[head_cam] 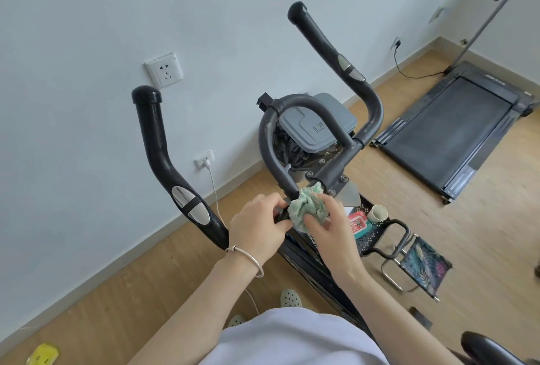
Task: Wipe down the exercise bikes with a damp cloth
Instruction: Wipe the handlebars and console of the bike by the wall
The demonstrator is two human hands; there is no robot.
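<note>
Green cloth, bunched in the curled fingers of the right hand, presses on the grey handlebar loop just above the grip. Beside it, the left hand clasps a black fitting, likely steadying the exercise bike for wiping.

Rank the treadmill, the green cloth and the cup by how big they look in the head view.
treadmill
cloth
cup
The cloth is nearer the camera, which inflates it, yet it clearly outsizes the cup.
</note>
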